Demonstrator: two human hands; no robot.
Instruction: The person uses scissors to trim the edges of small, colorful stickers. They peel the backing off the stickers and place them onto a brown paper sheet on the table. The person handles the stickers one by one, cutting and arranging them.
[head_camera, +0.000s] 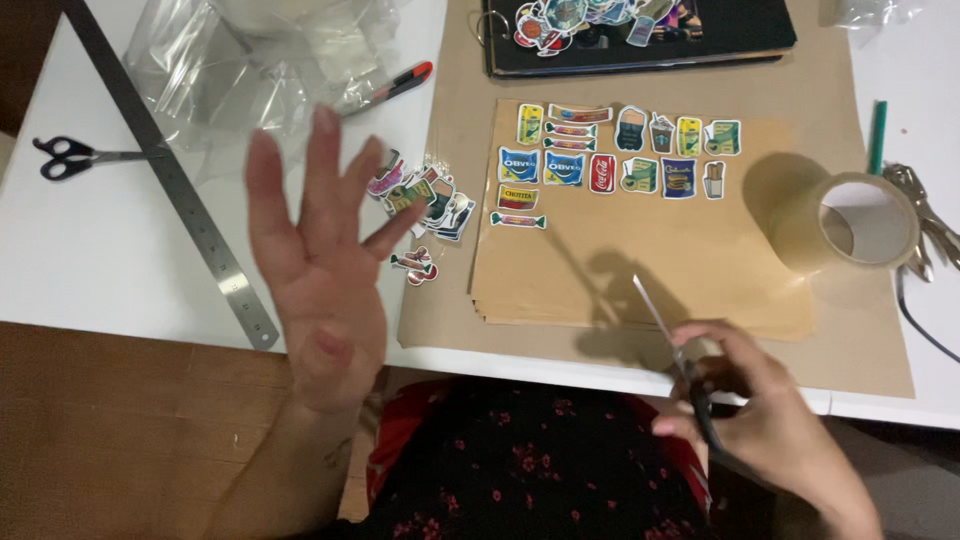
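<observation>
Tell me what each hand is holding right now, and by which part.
The right hand holds scissors by the handle loops, blades pointing up over the brown paper. The left hand is raised, fingers spread, holding nothing.

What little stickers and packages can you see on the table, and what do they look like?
Sticker rows: on the brown paper sheets, tiny snack and drink shapes, blue, red, yellow, green.
Sticker pile: loose heap beside the open left hand, mixed colours.
Black binder: top edge, round colourful stickers on its cover.
Clear plastic bags: top left, crumpled.
</observation>
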